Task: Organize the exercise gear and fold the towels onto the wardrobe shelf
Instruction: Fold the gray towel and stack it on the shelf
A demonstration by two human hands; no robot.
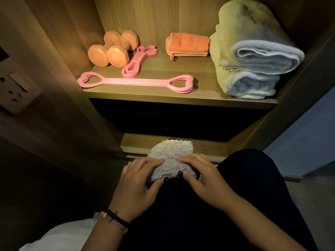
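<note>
Small fluffy grey towel (pixel 170 160), rumpled, lies on the person's dark-clothed lap below the wardrobe shelf (pixel 163 98). Left hand (pixel 139 182) and right hand (pixel 201 178) each pinch a near edge, thumbs tucked under. On the shelf: two peach dumbbells (pixel 110 49), pink resistance band (pixel 136 62), pink heart-handled stretch strap (pixel 136 82), folded orange cloth (pixel 188 45), stacked folded towels (pixel 253 57).

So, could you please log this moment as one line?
left hand: holds grey towel | right hand: holds it too | towel on lap | shelf: not yet reached
</note>
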